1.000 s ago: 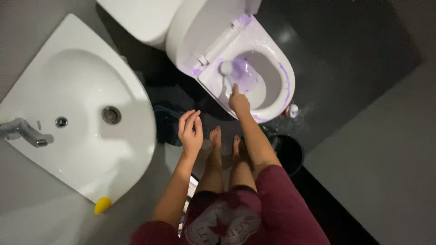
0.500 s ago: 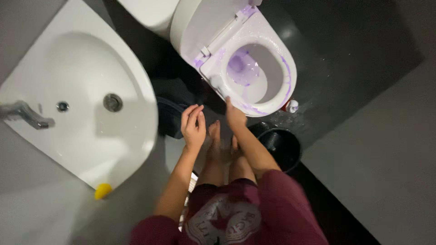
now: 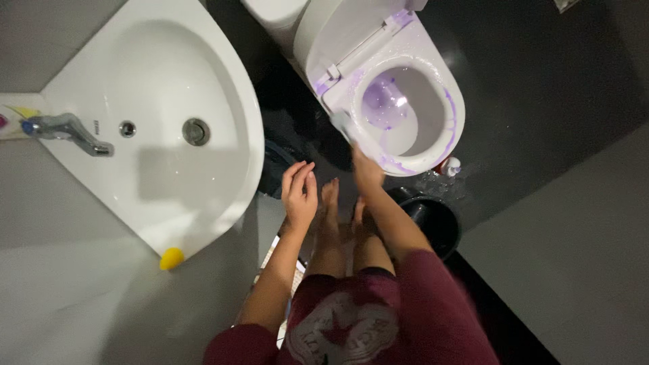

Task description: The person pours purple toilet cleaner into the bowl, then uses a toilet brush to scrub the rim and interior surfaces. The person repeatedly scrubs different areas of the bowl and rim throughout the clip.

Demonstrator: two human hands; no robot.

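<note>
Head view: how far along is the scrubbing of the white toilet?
Done: purple cleaner coats the white toilet seat rim and bowl. In hand: the right hand holds a white-headed brush at the near rim; the left hand hangs open, holding nothing. Left: the purple streaks remain unrinsed on the rim.

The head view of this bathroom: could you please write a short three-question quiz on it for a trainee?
1. True or false: the left hand holds the brush.
2. What colour is the cleaner smeared on the toilet rim? A green, B purple, C orange.
3. What small thing sits on the near edge of the sink?

Key:
1. False; it is open and empty, and the right hand grips the blurred toilet brush.
2. B.
3. A yellow object.
</note>
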